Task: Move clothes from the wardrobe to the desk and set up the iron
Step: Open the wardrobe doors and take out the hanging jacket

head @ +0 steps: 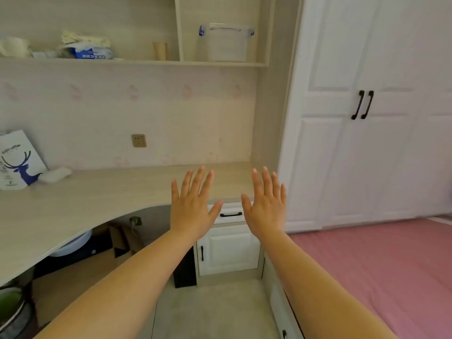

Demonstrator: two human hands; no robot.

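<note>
Wardrobe [362, 118] doors at the right stand closed, black handles side by side, so what it holds cannot be seen; it stands against the right end of the pale table [97, 194]. Left hand [193, 209] and right hand [265, 209] hover before the table, each grip spread apart, fingers straight, holding nothing. On the shelf [137, 61] above, a clear lidded box [228, 42] sits alone in the right compartment, its contents unclear; a deer-print paper bag [18, 160] leans at the table's left.

"coffee" on deer-print paper bag [18, 160]
</note>
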